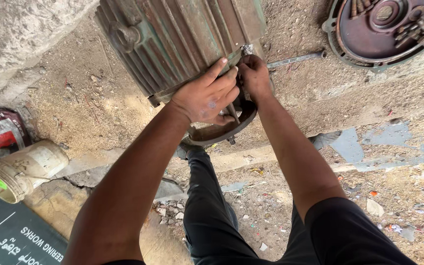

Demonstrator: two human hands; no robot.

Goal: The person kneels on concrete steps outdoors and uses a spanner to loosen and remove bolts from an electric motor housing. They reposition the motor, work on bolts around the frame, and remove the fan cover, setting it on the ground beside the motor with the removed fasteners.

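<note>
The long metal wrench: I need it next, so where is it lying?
In the head view the long metal wrench lies on the dirt ground at upper right, between the ribbed green motor housing and the round rusty end cover, just beyond the right hand.

Soft, even daylight lit the scene, bright but without hard glare. Shadows stayed faint: a dim patch lay under the ribbed motor housing [182,44], and the forearms darkened toward the bottom of the frame. The sandy ground [320,103] looked pale, slightly washed out. Focus held sharp in the middle, around the hands, while the corners stretched and curved with wide-angle distortion. No motion blur showed.
</note>
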